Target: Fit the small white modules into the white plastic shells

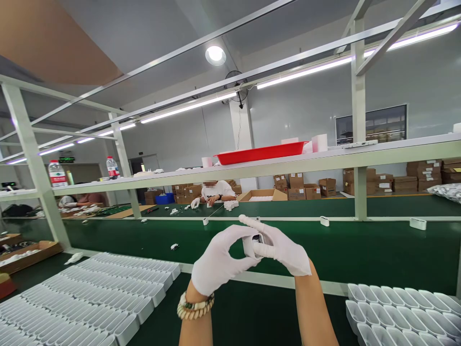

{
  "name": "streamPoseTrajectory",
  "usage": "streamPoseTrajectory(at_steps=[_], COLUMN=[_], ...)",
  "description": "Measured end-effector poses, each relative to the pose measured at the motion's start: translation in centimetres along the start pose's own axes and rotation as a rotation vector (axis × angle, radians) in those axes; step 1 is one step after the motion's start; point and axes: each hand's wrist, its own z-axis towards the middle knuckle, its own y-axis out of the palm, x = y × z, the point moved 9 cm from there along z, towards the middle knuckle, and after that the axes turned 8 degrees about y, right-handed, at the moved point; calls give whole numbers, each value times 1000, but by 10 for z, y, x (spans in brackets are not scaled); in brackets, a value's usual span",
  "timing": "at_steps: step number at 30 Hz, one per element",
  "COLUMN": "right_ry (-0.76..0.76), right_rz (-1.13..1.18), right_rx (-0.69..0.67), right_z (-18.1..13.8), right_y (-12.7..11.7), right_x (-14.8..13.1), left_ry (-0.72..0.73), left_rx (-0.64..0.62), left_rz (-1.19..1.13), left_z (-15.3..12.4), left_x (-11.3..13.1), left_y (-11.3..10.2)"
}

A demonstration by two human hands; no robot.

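Just above the far edge of the workbench, both my gloved hands meet around a small white plastic housing [248,246] with a dark opening at its top. My left hand [219,259], with a beaded bracelet at the wrist, pinches it between thumb and fingers. From the other side, the fingers of my right hand [288,251] close on the same piece, with the index finger pointing up and left. The fingers cover much of the housing. Rows of white oblong open shells [144,307] lie at the left, and more white shells [410,317] at the right.
A green conveyor belt [118,235] runs across ahead, carrying a small white part [175,247]. Over it a shelf [324,159] bears a red tray [262,153] and bottles [113,167]. Beyond, a person [216,191] works at a table. Cardboard trays [32,257] stand left.
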Motion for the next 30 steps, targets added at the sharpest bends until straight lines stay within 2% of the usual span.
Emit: streamPoseTrajectory(at_steps=[5, 11, 17, 22, 26, 30], right_ry=[-18, -88, -53, 52, 133, 112], right_rz=[-67, -184, -237, -206, -124, -118], right_rx=[59, 26, 77, 109, 171, 222], right_z=[0, -4, -6, 0, 2, 1], right_y=[-4, -1, -3, -2, -3, -4], right_x=[0, -11, -12, -1, 4, -1], left_ry=[49, 87, 47, -3, -11, -1], left_rx=[42, 26, -32, -71, -54, -31], left_rz=[8, 11, -38, -34, -47, -36], left_z=[-2, -5, -5, -5, -6, -7], left_x=[3, -1, -5, -10, -12, -12], left_y=[-6, -6, 2, 6, 5, 5])
